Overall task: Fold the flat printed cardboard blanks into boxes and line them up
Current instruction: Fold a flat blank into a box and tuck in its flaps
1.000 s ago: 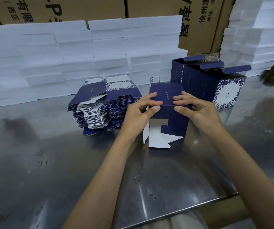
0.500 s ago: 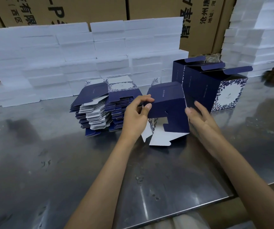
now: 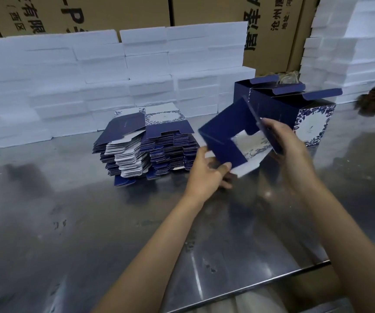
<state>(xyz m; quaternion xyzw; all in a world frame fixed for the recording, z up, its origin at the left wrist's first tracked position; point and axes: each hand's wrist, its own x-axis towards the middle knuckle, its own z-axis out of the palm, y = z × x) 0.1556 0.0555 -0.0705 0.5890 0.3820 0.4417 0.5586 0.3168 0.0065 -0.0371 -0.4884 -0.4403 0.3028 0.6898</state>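
Note:
A half-formed navy box (image 3: pixel 224 129) with a white floral panel hangs tilted above the steel table (image 3: pixel 91 222). My left hand (image 3: pixel 206 175) grips its lower left corner, thumb on the blue flap. My right hand (image 3: pixel 283 150) holds its right side, fingers along the edge. Left of the hands lies a messy stack of flat printed blanks (image 3: pixel 145 145). Behind the held box, folded navy boxes (image 3: pixel 295 109) with their top flaps up stand in a row at the right.
White foam blocks (image 3: pixel 91 82) are stacked in a wall along the table's back, with more at the far right (image 3: pixel 351 53). Brown shipping cartons (image 3: pixel 206 10) stand behind them. The table's front edge (image 3: pixel 272 276) runs diagonally at the lower right.
The box has been lifted off the table and tipped to the right. My right hand, which had let go, now holds its right side; my left hand has slid down to the lower corner.

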